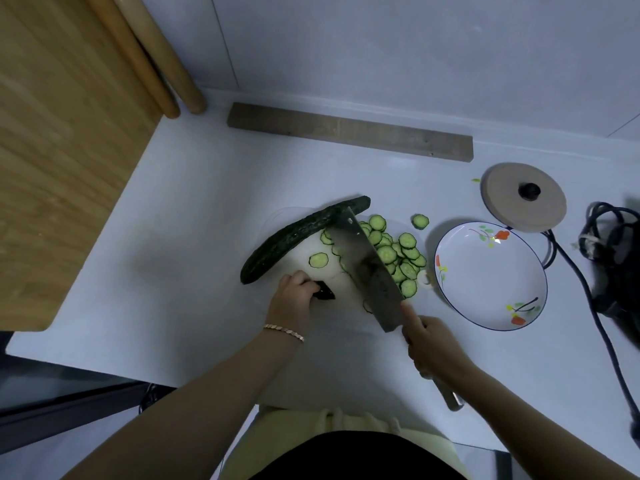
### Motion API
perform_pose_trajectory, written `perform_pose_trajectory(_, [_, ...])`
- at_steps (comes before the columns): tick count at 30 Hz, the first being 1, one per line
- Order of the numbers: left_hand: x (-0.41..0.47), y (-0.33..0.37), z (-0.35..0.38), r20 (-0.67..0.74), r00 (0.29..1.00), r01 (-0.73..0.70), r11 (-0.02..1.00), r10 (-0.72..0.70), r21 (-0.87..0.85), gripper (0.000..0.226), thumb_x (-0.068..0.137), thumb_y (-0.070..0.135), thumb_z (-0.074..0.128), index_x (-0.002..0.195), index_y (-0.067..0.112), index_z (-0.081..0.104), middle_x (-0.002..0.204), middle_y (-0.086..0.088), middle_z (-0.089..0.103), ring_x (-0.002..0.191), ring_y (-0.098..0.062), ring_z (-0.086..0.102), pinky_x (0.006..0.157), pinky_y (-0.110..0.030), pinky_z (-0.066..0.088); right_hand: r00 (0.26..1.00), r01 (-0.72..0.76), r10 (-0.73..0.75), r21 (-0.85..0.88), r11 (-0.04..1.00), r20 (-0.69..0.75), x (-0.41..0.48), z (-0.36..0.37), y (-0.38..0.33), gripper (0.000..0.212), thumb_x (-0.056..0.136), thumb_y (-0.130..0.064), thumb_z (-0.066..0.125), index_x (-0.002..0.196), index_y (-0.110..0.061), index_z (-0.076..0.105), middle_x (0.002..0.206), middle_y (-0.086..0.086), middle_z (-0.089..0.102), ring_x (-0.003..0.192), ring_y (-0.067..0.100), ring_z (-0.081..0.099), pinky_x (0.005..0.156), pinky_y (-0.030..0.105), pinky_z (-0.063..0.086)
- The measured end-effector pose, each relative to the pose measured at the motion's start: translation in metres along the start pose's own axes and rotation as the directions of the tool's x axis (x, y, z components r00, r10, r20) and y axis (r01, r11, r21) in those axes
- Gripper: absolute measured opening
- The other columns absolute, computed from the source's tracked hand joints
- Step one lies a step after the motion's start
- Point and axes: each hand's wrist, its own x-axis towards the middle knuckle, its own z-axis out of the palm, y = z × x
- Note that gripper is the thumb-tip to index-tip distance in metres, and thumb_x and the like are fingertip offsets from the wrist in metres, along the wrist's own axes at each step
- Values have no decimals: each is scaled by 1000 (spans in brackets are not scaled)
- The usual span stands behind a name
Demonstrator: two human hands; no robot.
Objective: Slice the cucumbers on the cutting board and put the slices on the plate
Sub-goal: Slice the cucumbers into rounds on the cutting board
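White countertop [180,209], white panelled wall [381,46] behind it with vertical seams. Big wooden panel [62,150] on the left, overhanging the counter edge. Two round wooden poles [162,64] lean in the corner. Grey wooden strip [349,131] lies along the wall base. Black cable [585,296] coils at far right. Dark floor [52,393] at lower left. Light is dim and bluish.
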Motion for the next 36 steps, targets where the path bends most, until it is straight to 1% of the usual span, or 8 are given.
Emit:
perform_pose_trajectory(6, [-5,-14,-8,31,1000,0,999,-1,39,26,54,-16,75,72,1,72,71,-12,62,59,-33,59,51,-30,48,990,117,-86,-332,936,108,7,8,-4,54,94,-54,35,55,-17,41,50,0,40,44,13,36,51,25,31])
perform_pose_trajectory(11, [-3,-8,-5,45,999,-12,1000,12,2,25,52,-16,74,71,0,70,71,-12,62,60,-33,60,53,-30,50,999,36,-25,-252,967,47,8,9,0,54,93,-56,35,57,-16,39,43,-5,35,36,9,31,43,21,26])
perform_pose_trajectory(16, [6,11,7,2,999,-53,999,53,8,15,56,-3,62,67,3,71,68,-9,64,59,-28,61,57,-14,39,996,-85,85,-64,994,-12,2,-10,0,51,94,-53,37,62,-13,35,43,-2,30,32,12,23,40,17,23])
perform_pose_trajectory(19, [9,16,16,-40,996,-78,997,78,-17,15,57,-4,61,66,3,71,67,-8,64,65,-21,57,61,-18,39,997,-79,80,-104,991,4,-2,-13,-2,51,94,-54,36,62,-14,34,45,-1,32,33,12,24,40,17,23])
perform_pose_trajectory(22, [8,15,17,-5,995,-96,995,96,13,14,56,0,62,64,8,71,64,-4,61,62,-20,55,44,-16,43,999,-39,39,-159,987,1,-7,-12,-7,53,93,-56,36,62,-13,37,45,-1,36,34,13,29,40,19,28])
perform_pose_trajectory(27, [11,16,17,9,995,-101,993,101,61,13,57,1,61,59,8,72,58,-3,58,51,-23,56,39,-14,42,1000,-2,-1,-213,977,-14,-14,-9,-20,55,91,-59,36,61,-13,38,46,0,39,36,16,34,43,22,30])
perform_pose_trajectory(30, [12,13,21,-28,993,-110,992,112,67,28,69,9,46,59,9,72,58,-2,57,63,-16,48,37,-15,41,1000,6,-7,-236,972,-3,-15,-8,-23,55,92,-59,36,60,-13,39,49,2,38,38,15,34,44,22,30])
perform_pose_trajectory(36, [12,10,25,-30,993,-111,992,113,62,12,52,0,63,59,7,70,59,-5,57,66,-14,36,35,-19,43,1000,22,-25,-304,953,-7,-11,-5,-21,56,92,-58,36,57,-14,37,50,1,36,45,15,33,52,26,29])
